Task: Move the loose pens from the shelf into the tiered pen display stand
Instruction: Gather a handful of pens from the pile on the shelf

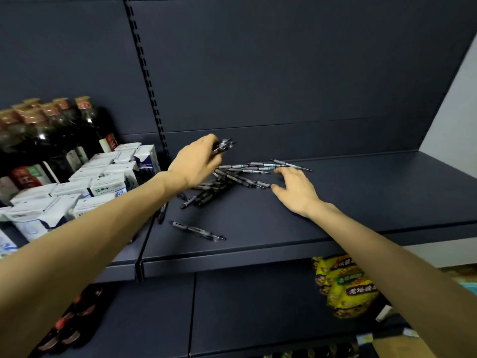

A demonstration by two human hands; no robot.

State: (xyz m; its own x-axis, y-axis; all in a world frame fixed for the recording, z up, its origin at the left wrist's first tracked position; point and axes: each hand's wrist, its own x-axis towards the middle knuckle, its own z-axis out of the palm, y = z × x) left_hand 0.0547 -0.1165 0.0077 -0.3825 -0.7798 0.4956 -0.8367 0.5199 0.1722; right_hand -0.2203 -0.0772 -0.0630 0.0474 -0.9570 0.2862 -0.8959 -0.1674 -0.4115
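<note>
pens (232, 177) mid-shelf (361, 197) | cartons (103, 177) left | bottles (51, 130) behind cartons

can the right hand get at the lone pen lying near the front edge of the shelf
Probably yes: the open right hand hovers over the dark shelf, and the lone grey-black pen lies apart from the pile, nothing covering it; the left forearm is beside it, not across.

Left hand (197, 164) raised, fingers curled in grip. Right hand (296, 188) low, palm down, fingers spread.

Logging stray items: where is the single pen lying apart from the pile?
In the head view, the single pen lies on the dark shelf near its front edge, nearer than the pen pile, right of the left forearm.
</note>
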